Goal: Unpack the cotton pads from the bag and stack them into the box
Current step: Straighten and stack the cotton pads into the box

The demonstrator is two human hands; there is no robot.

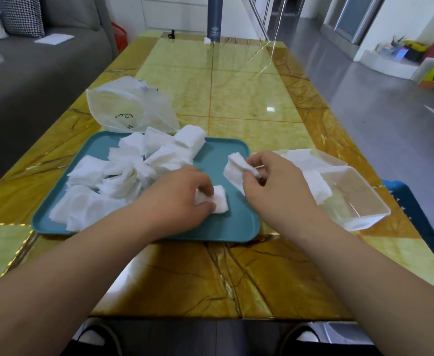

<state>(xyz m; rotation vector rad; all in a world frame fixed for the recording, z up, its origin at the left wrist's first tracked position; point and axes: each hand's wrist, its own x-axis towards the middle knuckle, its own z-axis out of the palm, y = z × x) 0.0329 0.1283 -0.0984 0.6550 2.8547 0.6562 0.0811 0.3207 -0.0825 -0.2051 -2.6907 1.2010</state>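
A teal tray (236,222) lies on the glossy yellow-green tabletop (236,104), and its left half is heaped with a loose pile of white cotton pads (123,173), some in leaning stacks, some spilled flat. Just behind the tray's far left corner the crumpled translucent bag (123,109) lies on its side, its mouth turned toward the pile. A clear plastic box (364,219) sits just beside the tray's right edge, with a few pads (316,186) already lying in its left part; a second clear piece (313,155), perhaps a lid, lies behind it. A dark cylinder (214,19) stands at the tabletop's far end, well apart, a grey sofa (44,73) runs along the left, and a blue stool (416,214) shows past the right edge. The tray's right half is bare teal, and the strip of tabletop between the tray and the near edge is open; the box stands close to the tabletop's right edge. The left hand (182,194) reaches in low over the tray's middle, palm down, its fingers (205,187) and thumb pinching a small stack (218,201) that rests on the tray. The right hand (275,181) hangs above the tray's right rim beside the box, its curled fingers gripping a thicker stack of pads (233,170) tilted up off the tray.
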